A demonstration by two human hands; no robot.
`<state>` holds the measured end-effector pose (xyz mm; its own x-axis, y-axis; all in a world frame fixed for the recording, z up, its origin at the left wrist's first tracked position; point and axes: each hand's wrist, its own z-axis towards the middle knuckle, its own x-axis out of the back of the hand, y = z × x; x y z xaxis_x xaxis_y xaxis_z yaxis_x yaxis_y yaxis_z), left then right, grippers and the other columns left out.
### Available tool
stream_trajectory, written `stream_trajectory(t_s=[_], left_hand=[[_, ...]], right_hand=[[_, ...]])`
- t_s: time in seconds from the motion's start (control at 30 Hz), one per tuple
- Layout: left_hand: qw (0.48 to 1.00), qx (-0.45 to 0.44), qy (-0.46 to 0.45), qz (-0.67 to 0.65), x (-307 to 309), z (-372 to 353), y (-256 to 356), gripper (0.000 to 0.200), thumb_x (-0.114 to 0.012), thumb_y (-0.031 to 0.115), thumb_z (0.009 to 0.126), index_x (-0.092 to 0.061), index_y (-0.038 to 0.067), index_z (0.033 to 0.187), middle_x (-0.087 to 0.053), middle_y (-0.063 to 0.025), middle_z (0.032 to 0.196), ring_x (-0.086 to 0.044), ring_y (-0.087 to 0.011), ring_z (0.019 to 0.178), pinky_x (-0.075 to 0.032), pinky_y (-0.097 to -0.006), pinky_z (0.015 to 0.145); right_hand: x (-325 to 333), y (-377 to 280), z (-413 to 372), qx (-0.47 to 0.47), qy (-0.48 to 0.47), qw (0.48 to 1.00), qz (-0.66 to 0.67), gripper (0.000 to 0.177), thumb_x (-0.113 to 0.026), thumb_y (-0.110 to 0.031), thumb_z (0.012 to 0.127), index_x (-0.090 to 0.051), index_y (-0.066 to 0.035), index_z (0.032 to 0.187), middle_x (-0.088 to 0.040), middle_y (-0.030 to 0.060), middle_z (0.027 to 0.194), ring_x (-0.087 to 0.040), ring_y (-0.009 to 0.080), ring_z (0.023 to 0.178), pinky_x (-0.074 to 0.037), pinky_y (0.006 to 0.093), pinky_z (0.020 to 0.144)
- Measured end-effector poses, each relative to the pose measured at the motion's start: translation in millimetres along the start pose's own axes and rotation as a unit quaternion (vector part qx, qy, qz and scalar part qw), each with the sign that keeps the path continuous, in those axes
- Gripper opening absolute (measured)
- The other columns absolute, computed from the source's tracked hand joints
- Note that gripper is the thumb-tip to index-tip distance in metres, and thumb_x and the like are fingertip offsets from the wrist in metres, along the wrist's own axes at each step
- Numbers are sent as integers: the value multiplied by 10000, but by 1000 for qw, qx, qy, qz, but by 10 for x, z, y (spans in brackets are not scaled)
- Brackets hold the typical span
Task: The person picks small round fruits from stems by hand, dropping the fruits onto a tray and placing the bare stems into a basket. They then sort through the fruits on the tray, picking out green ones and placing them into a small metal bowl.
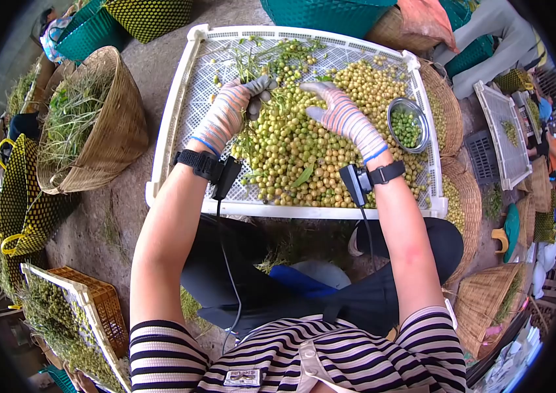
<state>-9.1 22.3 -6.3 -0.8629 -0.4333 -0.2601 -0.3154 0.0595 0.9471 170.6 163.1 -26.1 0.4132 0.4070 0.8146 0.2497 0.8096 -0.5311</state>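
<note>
A white mesh tray (pixel 179 124) lies before me, heaped with small round yellow-green fruits (pixel 304 150). My left hand (pixel 235 108), in a striped glove with grey fingertips, is at the left edge of the heap. Its fingers are curled together among thin green stems (pixel 251 62); what they grip is hidden. Over the upper middle of the fruits is my right hand (pixel 337 111), gloved alike, with thumb and fingers apart and nothing held. A metal bowl (pixel 426 134) of greener fruits sits on the tray to the right of that hand.
A wicker basket (pixel 117 131) full of stalks stands left of the tray. Wicker baskets (pixel 464 196) of fruits press against its right side. Teal baskets (pixel 323 16) stand beyond it. Another loaded tray (pixel 81 288) is at lower left. Other people are at the sides.
</note>
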Motion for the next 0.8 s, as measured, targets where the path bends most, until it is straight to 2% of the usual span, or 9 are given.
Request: stream_trajectory(t_s=[0.07,0.13,0.2,0.37,0.47,0.5,0.57,0.7,0.8], left_hand=[[1000,6,-20,-22,-27,3,-8,218,-583,248,849,-622,35,877,-558,11,612,-409,-78,421,-303,-208,393],[1000,-2,-10,-2,-68,14,-17,216,-584,248,849,-624,37,868,-558,12,612,-409,-76,420,-302,-206,392],[1000,-10,-15,10,-76,8,-16,217,-598,248,839,-636,36,861,-558,12,611,-410,-75,420,-301,-205,392],[999,-3,14,45,-226,-58,6,214,-629,234,815,-654,26,860,-566,5,612,-422,-74,425,-310,-202,393],[999,-20,18,19,-254,-61,2,210,-629,233,817,-654,28,854,-565,7,609,-428,-71,427,-320,-203,392],[999,-21,20,16,-258,-59,10,211,-627,235,818,-653,29,855,-561,9,604,-428,-71,424,-322,-204,391],[999,-22,25,8,-279,-56,31,213,-625,240,821,-650,32,858,-555,12,594,-427,-71,418,-326,-206,389],[999,-21,38,31,-302,-43,10,203,-629,245,817,-645,43,807,-549,10,580,-423,-76,414,-313,-212,387],[998,-24,52,26,-299,-30,9,199,-635,242,812,-642,44,790,-555,5,577,-419,-78,408,-306,-213,386]], right_hand=[[29,-153,26,-43,-90,946,308,379,-615,-109,786,-533,-30,1148,-592,81,1074,-557,174,967,-432,306,879],[-27,-233,36,-65,-75,916,388,364,-624,-111,782,-546,-17,1125,-598,66,1057,-555,155,962,-437,297,869],[-131,-321,57,-117,-41,818,561,288,-641,-108,766,-593,4,1027,-623,30,932,-563,103,869,-448,251,787],[-162,-264,111,-136,-48,955,259,264,-660,-152,716,-620,-20,942,-616,39,737,-539,99,615,-461,245,591],[-132,-123,-27,-248,-70,795,550,256,-612,-243,756,-611,-56,931,-608,54,763,-543,145,603,-450,273,564],[-165,-55,-83,-247,-69,796,549,256,-612,-243,756,-611,-56,931,-608,54,763,-543,145,603,-450,273,564],[-176,-51,-172,-240,-134,597,754,332,-568,-289,795,-573,-69,1043,-621,64,873,-565,161,669,-443,282,561],[-205,-146,-287,-203,-181,553,788,446,-478,-392,879,-490,-44,1158,-592,124,1003,-589,186,774,-456,270,586],[-239,-227,-315,-213,-141,615,746,385,-568,-342,843,-538,-45,1086,-609,98,934,-578,154,729,-452,262,576]])
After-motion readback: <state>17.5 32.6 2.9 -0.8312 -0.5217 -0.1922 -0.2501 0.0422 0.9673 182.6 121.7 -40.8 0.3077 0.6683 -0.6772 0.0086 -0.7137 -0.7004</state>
